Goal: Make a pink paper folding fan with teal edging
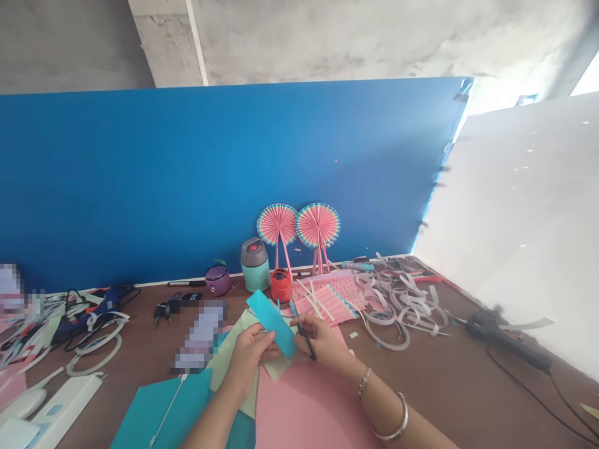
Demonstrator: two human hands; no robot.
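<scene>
My left hand (251, 352) is closed on a folded-looking strip of bright blue paper (269, 317), thumb on top. My right hand (325, 344) grips a pair of scissors (306, 342) with dark handles, the blades pointing up and away. Its fingertips are close to the strip's right edge; whether they also pinch it I cannot tell. Beneath both hands lie a large pink sheet (309, 405) and pale green paper (234, 343). Teal paper (140, 415) is spread on the left, with a white cable across it.
Two round pink paper fans (277, 224) stand against the blue partition (163, 181). Near them are a teal flask (255, 273), a red container (281, 287) and a purple pot (218, 279). Curled white strips (393, 312) and a glue gun (508, 340) lie right; a power strip (68, 408) sits left.
</scene>
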